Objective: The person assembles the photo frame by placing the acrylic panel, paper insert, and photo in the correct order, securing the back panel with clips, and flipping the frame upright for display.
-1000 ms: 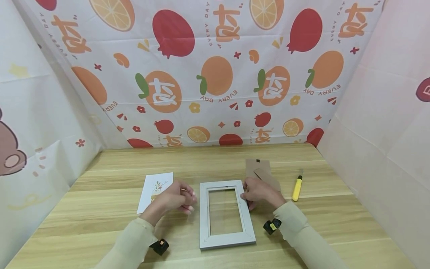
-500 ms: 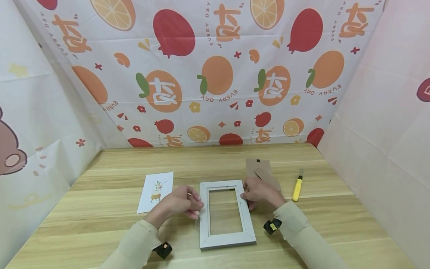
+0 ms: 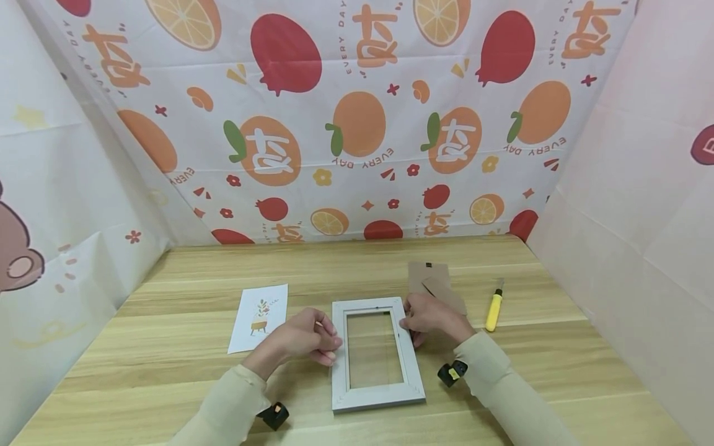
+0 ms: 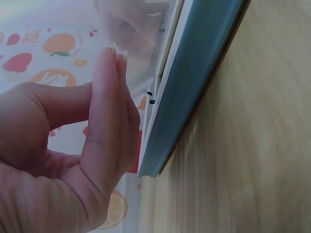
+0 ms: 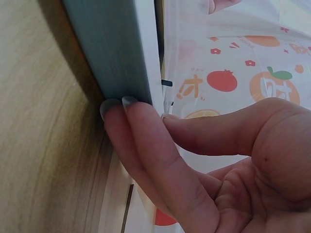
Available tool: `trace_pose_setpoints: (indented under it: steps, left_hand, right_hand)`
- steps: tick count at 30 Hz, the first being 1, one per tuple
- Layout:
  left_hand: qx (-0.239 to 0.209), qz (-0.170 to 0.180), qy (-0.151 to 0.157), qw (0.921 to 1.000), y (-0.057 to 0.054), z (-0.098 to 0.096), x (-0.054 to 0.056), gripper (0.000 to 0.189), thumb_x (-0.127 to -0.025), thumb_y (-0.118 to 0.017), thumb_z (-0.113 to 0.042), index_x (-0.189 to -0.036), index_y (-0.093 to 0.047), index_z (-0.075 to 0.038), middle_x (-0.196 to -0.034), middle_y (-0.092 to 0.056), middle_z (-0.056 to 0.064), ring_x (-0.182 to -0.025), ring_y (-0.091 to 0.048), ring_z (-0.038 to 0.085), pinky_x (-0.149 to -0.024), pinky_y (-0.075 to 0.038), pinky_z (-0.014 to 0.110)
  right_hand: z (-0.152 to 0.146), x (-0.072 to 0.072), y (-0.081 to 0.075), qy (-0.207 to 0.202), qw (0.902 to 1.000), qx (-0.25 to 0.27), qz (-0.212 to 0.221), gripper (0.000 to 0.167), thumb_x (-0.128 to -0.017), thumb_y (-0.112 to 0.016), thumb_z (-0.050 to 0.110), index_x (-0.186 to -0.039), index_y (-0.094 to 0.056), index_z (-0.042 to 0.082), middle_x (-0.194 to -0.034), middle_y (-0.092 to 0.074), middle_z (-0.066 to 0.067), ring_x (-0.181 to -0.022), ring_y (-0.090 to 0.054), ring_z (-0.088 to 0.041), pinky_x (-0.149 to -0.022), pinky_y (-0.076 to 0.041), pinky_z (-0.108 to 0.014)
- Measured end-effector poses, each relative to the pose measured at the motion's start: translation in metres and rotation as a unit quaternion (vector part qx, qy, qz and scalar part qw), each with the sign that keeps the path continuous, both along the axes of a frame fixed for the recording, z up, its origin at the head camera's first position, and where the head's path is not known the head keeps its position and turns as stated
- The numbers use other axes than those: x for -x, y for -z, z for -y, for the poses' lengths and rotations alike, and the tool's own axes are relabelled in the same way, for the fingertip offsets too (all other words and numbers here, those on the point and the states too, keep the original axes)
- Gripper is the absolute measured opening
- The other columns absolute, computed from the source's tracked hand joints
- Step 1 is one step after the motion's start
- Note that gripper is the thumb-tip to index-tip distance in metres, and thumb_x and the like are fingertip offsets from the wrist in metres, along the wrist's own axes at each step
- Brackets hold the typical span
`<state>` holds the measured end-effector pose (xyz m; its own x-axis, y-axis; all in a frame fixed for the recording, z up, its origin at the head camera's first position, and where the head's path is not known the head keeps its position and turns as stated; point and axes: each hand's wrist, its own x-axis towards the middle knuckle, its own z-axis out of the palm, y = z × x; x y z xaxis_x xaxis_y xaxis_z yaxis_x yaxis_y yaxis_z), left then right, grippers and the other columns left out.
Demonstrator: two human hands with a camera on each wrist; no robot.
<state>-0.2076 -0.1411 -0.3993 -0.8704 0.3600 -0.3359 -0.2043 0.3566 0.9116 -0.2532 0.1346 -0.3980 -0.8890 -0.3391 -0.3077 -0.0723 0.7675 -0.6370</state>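
A white picture frame [image 3: 378, 395] lies on the table before me, its opening showing wood. My right hand [image 3: 428, 314] grips its right side; in the right wrist view the fingers [image 5: 150, 141] lie against the outer edge and the thumb [image 5: 209, 133] is on the upper face. My left hand [image 3: 309, 337] is at the frame's left side, thumb and fingers pinched together. A clear sheet [image 4: 133, 39] shows at its fingertips in the left wrist view, seemingly pinched there. Its outline is hard to make out in the head view.
A white card [image 3: 245, 322] with a plant drawing lies to the left. Behind my right hand is a brown backing board [image 3: 419, 279] with a stand flap. A yellow-handled knife [image 3: 493, 311] lies farther right. Patterned cloth [image 3: 357, 204] hangs behind the table.
My left hand has moved right, from beside the card to the frame's left edge, uncovering the card's drawing. The right hand and the frame stay in place.
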Motion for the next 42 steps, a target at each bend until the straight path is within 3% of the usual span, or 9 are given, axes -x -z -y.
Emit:
trace_pose_setpoints:
  steps: [13,20,28,35,42]
  left_hand:
    - [-0.008,-0.007,0.019,0.9998,0.005,-0.010,-0.001,0.019,-0.094,-0.067,0.004,-0.105,-0.052,0.009,-0.081,-0.063,0.009,-0.066,-0.066,0.013,-0.067,-0.063,0.031]
    - [-0.012,-0.009,0.012,0.9998,0.006,-0.017,-0.003,0.020,-0.095,-0.066,0.005,-0.107,-0.050,0.010,-0.082,-0.065,0.009,-0.065,-0.067,0.012,-0.067,-0.063,0.029]
    - [-0.013,-0.009,-0.001,0.9999,0.007,-0.021,-0.005,0.022,-0.094,-0.068,0.005,-0.106,-0.049,0.009,-0.083,-0.064,0.010,-0.064,-0.069,0.013,-0.067,-0.063,0.030]
    - [0.003,-0.013,-0.007,0.9999,0.007,-0.023,-0.006,0.024,-0.093,-0.072,0.000,-0.104,-0.052,0.007,-0.083,-0.065,0.010,-0.062,-0.069,0.013,-0.066,-0.063,0.030]
    - [0.012,-0.021,-0.001,0.9997,0.006,-0.024,-0.007,0.024,-0.091,-0.074,0.000,-0.101,-0.053,0.006,-0.077,-0.068,0.011,-0.059,-0.069,0.013,-0.064,-0.063,0.031]
  right_hand:
    - [0.000,0.000,-0.001,0.004,1.0000,-0.005,0.003,0.018,-0.099,-0.066,0.005,-0.114,-0.060,-0.002,-0.078,-0.067,-0.010,-0.057,-0.069,-0.016,-0.056,-0.059,-0.028]
    - [0.000,0.000,-0.001,0.006,1.0000,-0.004,0.000,0.017,-0.099,-0.066,0.005,-0.113,-0.060,-0.001,-0.079,-0.067,-0.010,-0.057,-0.069,-0.016,-0.056,-0.059,-0.029]
    - [-0.001,0.002,0.001,-0.007,0.9999,0.007,0.002,0.004,-0.098,-0.065,0.004,-0.097,-0.063,0.001,-0.076,-0.067,-0.010,-0.057,-0.070,-0.017,-0.056,-0.060,-0.030]
    - [-0.001,0.000,0.000,0.002,0.9999,0.013,0.002,0.009,-0.098,-0.065,0.003,-0.105,-0.062,-0.001,-0.075,-0.067,-0.010,-0.056,-0.070,-0.017,-0.055,-0.060,-0.029]
    - [0.000,0.000,0.000,-0.001,0.9999,0.013,0.002,0.007,-0.098,-0.066,0.003,-0.103,-0.063,-0.001,-0.075,-0.067,-0.010,-0.055,-0.070,-0.017,-0.055,-0.060,-0.029]
